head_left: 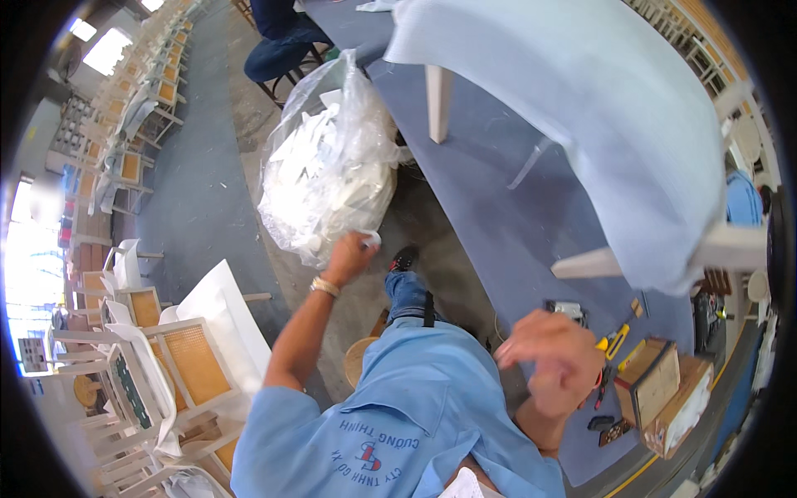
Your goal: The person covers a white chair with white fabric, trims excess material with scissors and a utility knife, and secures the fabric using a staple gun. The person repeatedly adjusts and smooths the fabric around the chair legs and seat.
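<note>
My left hand (pixel 349 259) reaches to the near edge of a large clear plastic bag (pixel 328 178) filled with white scraps. Its fingers are closed on a small white scrap (pixel 371 239), which shows beside the thumb. My right hand (pixel 554 353) hovers over the near part of the blue-grey covered worktable (pixel 490 191). Motion blurs it, so its grip is unclear. Beyond it on the table, a piece of furniture (pixel 573 100) lies wrapped in white sheeting, with pale wooden legs (pixel 438 104) sticking out.
Near my right hand are a yellow-handled cutter (pixel 613 340), a brush (pixel 637 308), a metal tool (pixel 566 311) and an open wooden box (pixel 652 378). Pale cane-seated chairs (pixel 195 361) crowd the left. A dark blue chair (pixel 278 58) stands behind the bag, and a stool (pixel 359 361) is by my leg.
</note>
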{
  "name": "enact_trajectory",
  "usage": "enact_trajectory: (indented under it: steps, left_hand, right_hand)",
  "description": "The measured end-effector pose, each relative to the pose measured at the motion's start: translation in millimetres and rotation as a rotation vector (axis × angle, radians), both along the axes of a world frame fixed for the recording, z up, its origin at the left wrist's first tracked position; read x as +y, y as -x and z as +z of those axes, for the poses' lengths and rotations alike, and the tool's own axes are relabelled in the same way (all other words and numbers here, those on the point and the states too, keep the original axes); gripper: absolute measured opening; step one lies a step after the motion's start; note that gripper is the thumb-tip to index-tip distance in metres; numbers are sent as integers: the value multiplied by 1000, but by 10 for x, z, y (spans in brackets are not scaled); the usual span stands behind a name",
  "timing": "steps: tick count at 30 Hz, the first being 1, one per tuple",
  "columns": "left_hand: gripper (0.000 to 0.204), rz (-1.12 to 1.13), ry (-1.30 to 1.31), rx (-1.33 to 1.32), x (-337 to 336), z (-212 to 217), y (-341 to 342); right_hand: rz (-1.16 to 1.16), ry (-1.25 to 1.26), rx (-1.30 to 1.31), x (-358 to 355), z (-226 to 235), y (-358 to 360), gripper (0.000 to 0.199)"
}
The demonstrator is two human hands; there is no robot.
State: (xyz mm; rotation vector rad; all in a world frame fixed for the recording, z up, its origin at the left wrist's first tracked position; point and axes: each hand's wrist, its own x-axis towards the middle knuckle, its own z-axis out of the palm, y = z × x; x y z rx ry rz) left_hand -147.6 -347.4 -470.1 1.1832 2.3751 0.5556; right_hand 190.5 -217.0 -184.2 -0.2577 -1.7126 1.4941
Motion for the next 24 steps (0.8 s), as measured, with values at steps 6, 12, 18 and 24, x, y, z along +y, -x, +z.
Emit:
enact_trajectory:
  steps: [6, 12, 18, 24]
  left_hand:
    - [49, 20, 73, 455, 720, 310, 2329]
    - [27, -712, -49, 854, 1796, 920, 2225]
    - [18, -1118, -154, 867, 2343, 1277, 1612]
    - [17, -1349, -309, 878, 2463, 1441, 1082]
  right_hand:
    - [-532, 336, -426, 376, -1126, 580, 19]
    - [-677, 383, -606, 376, -1479, 1066, 23]
    - [-941, 236, -502, 530, -1221, 1082, 26]
    - [-1105, 282, -453, 284, -1224, 917, 22]
